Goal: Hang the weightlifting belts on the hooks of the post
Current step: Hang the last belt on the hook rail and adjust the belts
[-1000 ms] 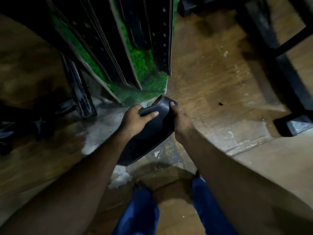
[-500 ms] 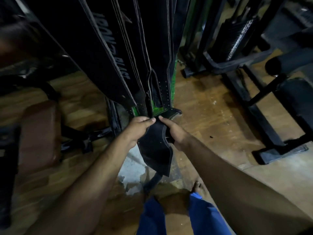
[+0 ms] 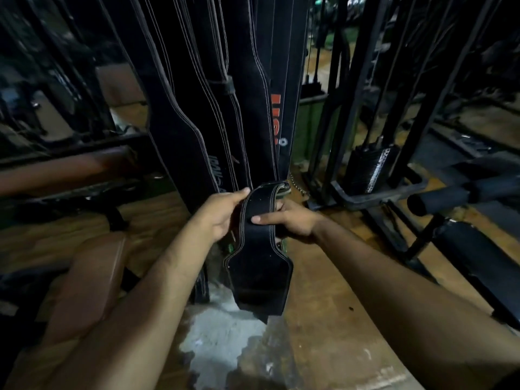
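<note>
Both hands grip black belt | hanging belts: orange lettering, unreadable

Weightlifting belt, black leather with pale edge stitching: centre of frame, narrow end arched over at the top, wide padded section hanging down toward the floor. Hanging belts, black, several, pale-stitched: upper centre, suspended side by side, running straight down; one bears orange lettering, another faint white lettering near its lower end.
</note>
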Motion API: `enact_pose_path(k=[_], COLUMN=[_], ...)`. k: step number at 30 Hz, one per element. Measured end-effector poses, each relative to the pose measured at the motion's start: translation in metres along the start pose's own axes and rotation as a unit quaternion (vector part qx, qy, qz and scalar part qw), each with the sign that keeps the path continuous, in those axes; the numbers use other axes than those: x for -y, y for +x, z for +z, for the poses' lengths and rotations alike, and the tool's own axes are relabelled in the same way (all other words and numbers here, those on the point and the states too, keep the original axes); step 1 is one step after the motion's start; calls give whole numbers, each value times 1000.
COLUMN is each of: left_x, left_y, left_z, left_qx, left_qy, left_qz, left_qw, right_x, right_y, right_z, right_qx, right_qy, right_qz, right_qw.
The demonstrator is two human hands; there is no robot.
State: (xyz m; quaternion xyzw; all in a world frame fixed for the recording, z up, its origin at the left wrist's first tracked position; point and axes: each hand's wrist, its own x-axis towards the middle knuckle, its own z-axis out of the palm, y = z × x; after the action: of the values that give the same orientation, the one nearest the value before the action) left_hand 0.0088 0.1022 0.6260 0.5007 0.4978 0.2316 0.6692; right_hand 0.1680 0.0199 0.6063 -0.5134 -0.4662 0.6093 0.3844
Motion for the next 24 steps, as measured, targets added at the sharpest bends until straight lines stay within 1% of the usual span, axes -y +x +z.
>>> enact_pose_path(k=[3, 4, 6, 8, 9, 11, 14, 18, 20, 24], left_x=[-28, -34, -41, -47, -47, -49, -65, -105, -126, -150], left_y=[-14, -19, -30, -42, -45, -51, -58, -64, -72, -82], left_z=[-2, -3, -3, -1, 0, 1, 3, 0, -2, -7], left_qx=[26, 32, 35, 33, 36, 41, 22, -5, -22, -26], left_qy=[-28, -36, -35, -18, -3, 27, 48, 77, 95, 97], left_qz=[-8, 10, 82, 158, 193, 241, 275, 314, 345, 387], left_qw=[999, 999, 995, 987, 981, 969, 960, 946, 933, 916], right_x=[36, 45, 55, 66, 72, 94, 134, 171, 186, 216], right_y=[-11, -15, -17, -15, -14, -13, -13, -14, -14, -11], right_z=[-3, -4, -8, -14, -16, -16, -9, 1, 5, 7], right_qx=[22, 27, 13, -49, -86, -141, -180, -169, -168, -171], right_qy=[-17, -24, -5, 77, 125, 167, 112, 5, -12, -20], right_qz=[-2, -2, -16, -53, -82, -150, -223, -288, -306, -336], right_qw=[1000, 999, 1000, 994, 985, 964, 952, 943, 937, 926])
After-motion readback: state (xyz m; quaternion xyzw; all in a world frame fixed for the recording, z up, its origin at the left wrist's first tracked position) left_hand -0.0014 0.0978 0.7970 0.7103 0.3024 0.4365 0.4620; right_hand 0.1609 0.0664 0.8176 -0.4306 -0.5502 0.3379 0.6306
